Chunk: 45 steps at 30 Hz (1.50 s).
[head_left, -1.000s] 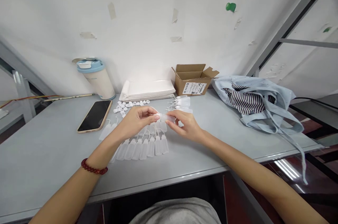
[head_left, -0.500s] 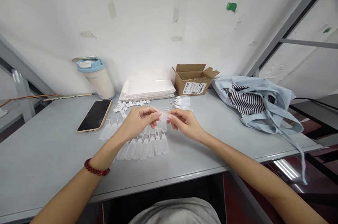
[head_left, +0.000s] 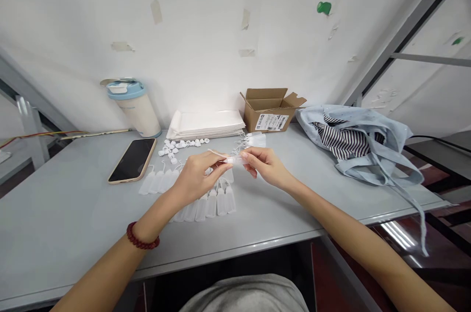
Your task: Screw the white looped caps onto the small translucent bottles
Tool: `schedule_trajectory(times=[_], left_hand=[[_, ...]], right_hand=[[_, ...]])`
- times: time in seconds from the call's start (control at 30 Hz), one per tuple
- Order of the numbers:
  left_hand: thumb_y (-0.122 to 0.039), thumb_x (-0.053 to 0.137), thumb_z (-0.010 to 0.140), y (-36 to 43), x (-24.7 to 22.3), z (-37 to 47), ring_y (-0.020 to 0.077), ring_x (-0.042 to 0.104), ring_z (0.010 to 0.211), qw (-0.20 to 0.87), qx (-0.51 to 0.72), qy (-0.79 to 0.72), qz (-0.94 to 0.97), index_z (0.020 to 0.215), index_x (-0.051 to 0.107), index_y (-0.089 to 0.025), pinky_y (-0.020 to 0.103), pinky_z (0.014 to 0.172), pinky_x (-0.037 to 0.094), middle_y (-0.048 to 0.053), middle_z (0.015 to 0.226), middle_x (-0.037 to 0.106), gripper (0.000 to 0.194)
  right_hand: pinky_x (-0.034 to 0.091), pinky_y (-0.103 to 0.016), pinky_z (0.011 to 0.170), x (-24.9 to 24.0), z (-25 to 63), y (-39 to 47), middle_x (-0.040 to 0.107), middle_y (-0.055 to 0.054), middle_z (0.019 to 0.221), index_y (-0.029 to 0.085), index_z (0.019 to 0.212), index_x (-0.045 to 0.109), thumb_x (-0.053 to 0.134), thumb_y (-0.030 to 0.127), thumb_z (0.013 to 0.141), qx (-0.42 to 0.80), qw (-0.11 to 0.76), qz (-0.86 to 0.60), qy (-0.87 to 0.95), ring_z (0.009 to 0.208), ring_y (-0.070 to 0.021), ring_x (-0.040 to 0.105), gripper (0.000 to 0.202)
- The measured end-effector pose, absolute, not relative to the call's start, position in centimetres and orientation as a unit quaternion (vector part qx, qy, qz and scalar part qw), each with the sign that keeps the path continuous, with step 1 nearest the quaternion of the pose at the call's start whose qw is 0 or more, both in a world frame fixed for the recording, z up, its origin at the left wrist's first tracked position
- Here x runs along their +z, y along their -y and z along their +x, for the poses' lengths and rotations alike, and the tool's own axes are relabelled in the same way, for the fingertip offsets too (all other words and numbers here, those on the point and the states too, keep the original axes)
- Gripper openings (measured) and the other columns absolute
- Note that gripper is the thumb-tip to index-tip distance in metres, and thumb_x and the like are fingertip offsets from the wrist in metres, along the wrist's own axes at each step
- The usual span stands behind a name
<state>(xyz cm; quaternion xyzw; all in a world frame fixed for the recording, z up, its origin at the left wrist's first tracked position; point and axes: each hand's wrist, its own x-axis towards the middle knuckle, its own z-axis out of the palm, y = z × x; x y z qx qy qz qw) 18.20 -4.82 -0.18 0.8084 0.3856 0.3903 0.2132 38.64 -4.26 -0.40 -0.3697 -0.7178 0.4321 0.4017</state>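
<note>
the small translucent plastic squeeze bottle (head_left: 235,160) is held in the air between both hands, a little above the grey table (head_left: 73,214). the right hand (head_left: 265,167) pinches its body with thumb and fingertips, and the left hand (head_left: 198,177) closes its fingers on the neck end, where a thin pale nozzle tip (head_left: 215,153) points up and away to the left side. so both hands are grasping the same bottle, one at each end.

the bottle looks very light and empty (i judge this from how see-through it is), with soft walls that probably give under pressure, so a gentle pinch on the body should be enough. the smooth plastic may slip a little. the thin tip seems the delicate part and could bend; it is better to hold at the thicker neck.

just under the left hand lies a row of similar translucent bottles (head_left: 206,204), side by side on the table. beyond the left hand there are small white caps (head_left: 176,146) scattered, and further to the left a black smartphone in a tan case (head_left: 132,160). beyond the right hand stands an open brown cardboard box (head_left: 270,111).
</note>
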Motion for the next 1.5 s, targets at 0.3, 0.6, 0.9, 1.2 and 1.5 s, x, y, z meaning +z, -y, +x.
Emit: schedule_trajectory(times=[0.3, 0.6, 0.9, 1.2, 1.5], left_hand=[[-0.046, 0.057, 0.084, 5.3, 0.6, 18.7, 0.0141, 0.06, 0.059, 0.501, 0.324, -0.404, 0.693, 0.07, 0.061, -0.017, 0.027, 0.058, 0.049, 0.002, 0.067, 0.063, 0.033], [-0.042, 0.063, 0.08, 5.2, 0.1, 19.1, 0.01, 0.048, 0.047, 0.716, 0.324, -0.349, 0.51, 0.068, 0.063, -0.014, 0.024, 0.045, 0.04, 0.0, 0.057, 0.053, 0.031], [-0.036, 0.054, 0.086, 6.4, 0.3, 19.2, 0.0118, 0.055, 0.058, 0.351, 0.376, -0.39, 0.764, 0.067, 0.06, -0.017, 0.022, 0.052, 0.044, 0.0, 0.062, 0.059, 0.028], [-0.043, 0.054, 0.088, 5.2, 0.4, 18.7, 0.0138, 0.059, 0.056, 0.595, 0.309, -0.37, 0.643, 0.07, 0.063, -0.014, 0.028, 0.06, 0.049, 0.002, 0.063, 0.061, 0.035], [-0.04, 0.061, 0.083, 5.1, 0.4, 18.5, 0.0085, 0.047, 0.044, 0.724, 0.274, -0.324, 0.544, 0.066, 0.063, -0.011, 0.023, 0.047, 0.039, -0.002, 0.054, 0.049, 0.034]], right_hand=[[0.04, -0.022, 0.05, -0.9, 39.0, 4.2, 0.052, 0.001, 0.059, 0.016, 0.083, 0.061, 0.045, 0.046, 0.093, 0.288, 0.418, -0.369, 0.778, 0.052, -0.0097, 0.047, 0.036], [0.046, -0.029, 0.057, -1.5, 39.0, 4.5, 0.062, -0.008, 0.078, 0.019, 0.098, 0.063, 0.051, 0.034, 0.092, 0.028, 0.453, -0.274, 0.848, 0.063, -0.0161, 0.052, 0.02], [0.037, -0.023, 0.047, -0.2, 38.9, 4.8, 0.052, 0.002, 0.058, 0.016, 0.082, 0.063, 0.06, 0.042, 0.084, 0.394, 0.421, -0.364, 0.732, 0.05, -0.0095, 0.045, 0.026], [0.046, -0.025, 0.058, -1.1, 38.4, 5.1, 0.064, -0.005, 0.079, 0.016, 0.097, 0.063, 0.057, 0.03, 0.09, 0.184, 0.467, -0.297, 0.813, 0.067, -0.0131, 0.056, 0.016], [0.045, -0.026, 0.056, -1.9, 38.3, 4.7, 0.06, -0.006, 0.076, 0.015, 0.103, 0.06, 0.048, 0.025, 0.096, -0.015, 0.468, -0.22, 0.856, 0.062, -0.0143, 0.052, 0.017]])
